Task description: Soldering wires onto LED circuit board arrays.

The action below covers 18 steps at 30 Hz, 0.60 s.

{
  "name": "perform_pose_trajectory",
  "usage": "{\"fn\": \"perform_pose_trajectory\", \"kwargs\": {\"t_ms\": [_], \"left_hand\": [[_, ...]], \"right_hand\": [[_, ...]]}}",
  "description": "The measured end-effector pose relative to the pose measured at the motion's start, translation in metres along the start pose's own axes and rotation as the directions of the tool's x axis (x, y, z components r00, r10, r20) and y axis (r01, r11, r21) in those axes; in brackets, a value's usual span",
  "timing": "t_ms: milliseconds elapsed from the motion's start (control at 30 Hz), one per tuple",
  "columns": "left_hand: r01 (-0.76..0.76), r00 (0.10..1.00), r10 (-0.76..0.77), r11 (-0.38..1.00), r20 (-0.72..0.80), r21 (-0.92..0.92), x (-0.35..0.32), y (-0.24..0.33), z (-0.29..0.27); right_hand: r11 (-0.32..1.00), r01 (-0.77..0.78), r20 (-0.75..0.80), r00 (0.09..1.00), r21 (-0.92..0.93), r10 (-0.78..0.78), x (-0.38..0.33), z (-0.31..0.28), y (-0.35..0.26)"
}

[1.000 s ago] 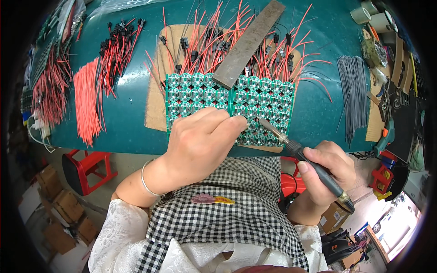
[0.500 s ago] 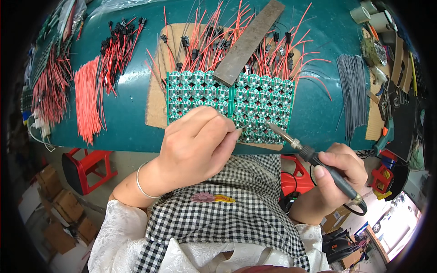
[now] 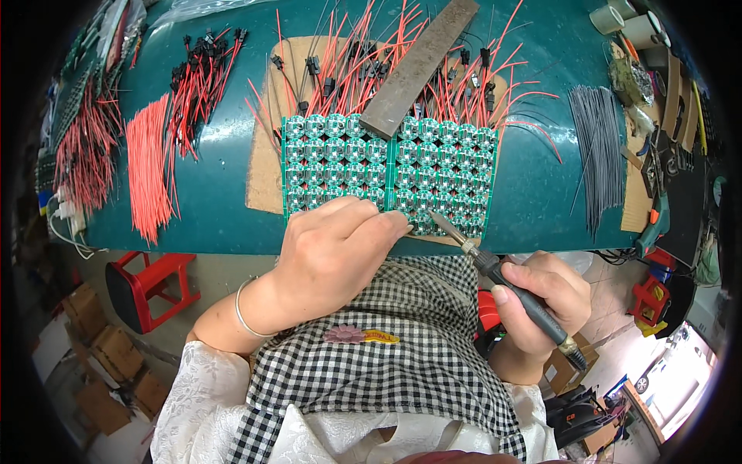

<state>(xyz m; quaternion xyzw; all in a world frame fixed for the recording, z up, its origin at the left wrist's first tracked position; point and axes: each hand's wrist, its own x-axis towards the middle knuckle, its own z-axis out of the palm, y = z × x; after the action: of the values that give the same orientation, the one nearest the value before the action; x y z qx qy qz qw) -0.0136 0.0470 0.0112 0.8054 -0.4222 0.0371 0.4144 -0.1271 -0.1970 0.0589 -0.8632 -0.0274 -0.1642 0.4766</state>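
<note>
My right hand (image 3: 547,298) is wrapped round a soldering iron (image 3: 487,263), and its bare metal tip points at the lower rows of a green circuit board panel (image 3: 392,164). The tip is at or just above the panel; I cannot tell whether it touches. My left hand (image 3: 336,247) is closed in a pinch at the panel's near edge, left of the iron's tip. Whatever sits between those fingertips is too small to name. A flat metal bar (image 3: 417,73) lies slanting over the panel's far edge. Red and black wires (image 3: 340,62) with black connectors fan out behind the panel.
Under the panel lies a brown board (image 3: 267,155) on a green table (image 3: 533,193). Bundles of red wires (image 3: 147,170) and black connector leads (image 3: 202,85) lie left. Dark grey wires (image 3: 597,155) lie right, near white rolls (image 3: 641,31). Red stools (image 3: 154,290) stand below.
My right hand and the soldering iron have moved left, bringing the tip closer to my left fingertips. The panel and metal bar have shifted slightly up and left in view. My left hand stays pinched.
</note>
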Motion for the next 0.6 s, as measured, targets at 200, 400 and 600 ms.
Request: {"fn": "perform_pose_trajectory", "kwargs": {"t_ms": [200, 400, 600], "left_hand": [[-0.003, 1.0, 0.003, 1.0, 0.022, 0.031, 0.0, 0.0008, 0.0019], [-0.021, 1.0, 0.021, 1.0, -0.014, 0.023, 0.003, 0.0001, 0.0029], [0.005, 0.999, -0.007, 0.999, 0.032, 0.045, 0.0074, 0.0015, 0.0044]], "right_hand": [[0.999, 0.01, 0.002, 1.0, 0.031, -0.01, 0.0025, -0.0002, -0.0004], [0.998, 0.0, -0.012, 1.0, 0.066, 0.001, 0.0042, -0.0081, 0.003], [1.0, -0.015, 0.022, 1.0, 0.021, 0.015, 0.0094, -0.0031, -0.0013]]}}
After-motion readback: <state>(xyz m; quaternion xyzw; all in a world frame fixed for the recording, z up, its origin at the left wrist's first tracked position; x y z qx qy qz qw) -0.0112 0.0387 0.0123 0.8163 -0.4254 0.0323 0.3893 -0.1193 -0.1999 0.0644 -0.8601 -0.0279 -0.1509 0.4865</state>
